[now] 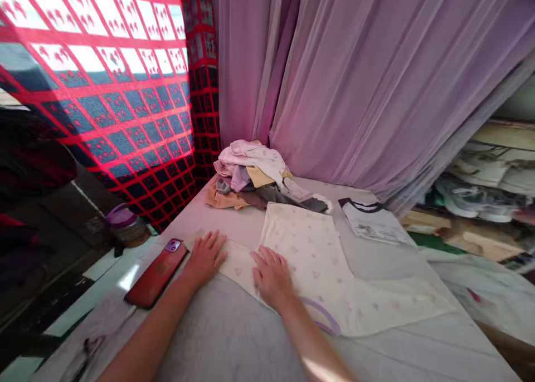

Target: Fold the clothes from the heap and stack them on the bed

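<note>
Flat open palms, fingers spread: left hand [204, 258] and right hand [272, 277] press a cream heart-print cotton garment [307, 254] onto a pale grey sheet [217, 337]. Risk: dragging fingers could ruck the thin cloth; my left wrist could knock the red-cased phone [156, 273].

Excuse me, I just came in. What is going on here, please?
A person has the left hand and the right hand resting flat on a cream garment with small pink marks, spread on a pale grey bed. Behind it sits a heap of mixed clothes. To the right lies a folded shirt with a dark collar, and a red phone lies beside the left hand.
</note>
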A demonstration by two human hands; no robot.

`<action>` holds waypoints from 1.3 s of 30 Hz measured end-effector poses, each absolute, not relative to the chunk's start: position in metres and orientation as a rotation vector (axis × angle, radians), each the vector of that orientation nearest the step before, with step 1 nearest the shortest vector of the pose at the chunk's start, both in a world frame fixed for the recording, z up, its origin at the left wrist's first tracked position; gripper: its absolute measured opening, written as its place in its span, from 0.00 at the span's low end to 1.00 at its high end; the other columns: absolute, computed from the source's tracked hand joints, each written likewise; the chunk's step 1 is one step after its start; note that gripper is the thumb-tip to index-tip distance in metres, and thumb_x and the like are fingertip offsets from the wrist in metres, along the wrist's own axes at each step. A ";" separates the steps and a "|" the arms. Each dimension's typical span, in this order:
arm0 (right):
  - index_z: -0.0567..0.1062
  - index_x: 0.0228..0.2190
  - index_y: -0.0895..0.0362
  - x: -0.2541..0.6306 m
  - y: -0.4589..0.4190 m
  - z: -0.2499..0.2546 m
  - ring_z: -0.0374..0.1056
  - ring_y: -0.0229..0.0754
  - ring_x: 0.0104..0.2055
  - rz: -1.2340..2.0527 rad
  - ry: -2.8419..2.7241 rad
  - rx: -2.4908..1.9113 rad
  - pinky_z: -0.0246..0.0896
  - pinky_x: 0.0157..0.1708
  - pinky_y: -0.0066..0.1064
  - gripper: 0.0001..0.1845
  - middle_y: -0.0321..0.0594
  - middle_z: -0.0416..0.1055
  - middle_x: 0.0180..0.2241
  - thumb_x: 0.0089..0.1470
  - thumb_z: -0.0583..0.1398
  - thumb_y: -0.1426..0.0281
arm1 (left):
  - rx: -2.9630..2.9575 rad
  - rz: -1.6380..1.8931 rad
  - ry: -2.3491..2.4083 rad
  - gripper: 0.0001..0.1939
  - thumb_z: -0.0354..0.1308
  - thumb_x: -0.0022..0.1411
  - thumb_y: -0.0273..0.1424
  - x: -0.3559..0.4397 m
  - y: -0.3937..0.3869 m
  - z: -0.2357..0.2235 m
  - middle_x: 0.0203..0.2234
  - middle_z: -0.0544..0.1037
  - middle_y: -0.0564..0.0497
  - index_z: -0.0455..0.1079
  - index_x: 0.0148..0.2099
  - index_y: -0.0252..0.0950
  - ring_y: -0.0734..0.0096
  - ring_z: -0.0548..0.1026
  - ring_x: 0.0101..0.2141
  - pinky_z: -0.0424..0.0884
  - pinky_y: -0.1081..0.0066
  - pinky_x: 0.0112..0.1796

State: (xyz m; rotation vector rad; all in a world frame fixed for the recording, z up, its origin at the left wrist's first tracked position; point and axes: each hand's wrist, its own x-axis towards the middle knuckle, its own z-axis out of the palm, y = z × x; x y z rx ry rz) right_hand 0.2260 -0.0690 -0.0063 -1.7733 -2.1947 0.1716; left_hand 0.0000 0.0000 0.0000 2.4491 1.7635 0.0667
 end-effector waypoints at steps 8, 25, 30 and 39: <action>0.67 0.57 0.47 0.229 -0.066 -0.004 0.54 0.43 0.62 0.128 -2.220 -1.772 0.43 0.59 0.38 0.23 0.39 0.61 0.61 0.61 0.51 0.64 | 2.333 0.053 1.746 0.25 0.37 0.69 0.42 0.001 0.007 0.004 0.67 0.53 0.49 0.57 0.65 0.50 0.50 0.50 0.65 0.46 0.38 0.58; 0.68 0.57 0.48 0.227 -0.066 0.002 0.54 0.44 0.62 0.177 -2.210 -1.765 0.43 0.59 0.39 0.23 0.40 0.61 0.61 0.61 0.51 0.65 | 2.318 0.253 2.004 0.14 0.47 0.63 0.26 -0.002 0.043 0.031 0.42 0.75 0.43 0.72 0.45 0.37 0.62 0.73 0.43 0.68 0.66 0.42; 0.68 0.56 0.48 0.227 -0.066 0.000 0.54 0.43 0.62 0.144 -2.202 -1.749 0.44 0.59 0.39 0.22 0.40 0.62 0.60 0.61 0.52 0.65 | 2.487 0.471 1.664 0.17 0.46 0.65 0.29 0.039 -0.005 0.008 0.54 0.72 0.45 0.70 0.52 0.37 0.62 0.69 0.53 0.64 0.63 0.54; 0.68 0.56 0.48 0.228 -0.066 0.001 0.54 0.43 0.62 0.166 -2.209 -1.748 0.44 0.59 0.39 0.23 0.40 0.62 0.61 0.60 0.52 0.65 | 2.544 0.139 1.771 0.30 0.39 0.68 0.44 0.021 -0.014 -0.010 0.66 0.55 0.43 0.54 0.67 0.36 0.55 0.54 0.65 0.52 0.53 0.61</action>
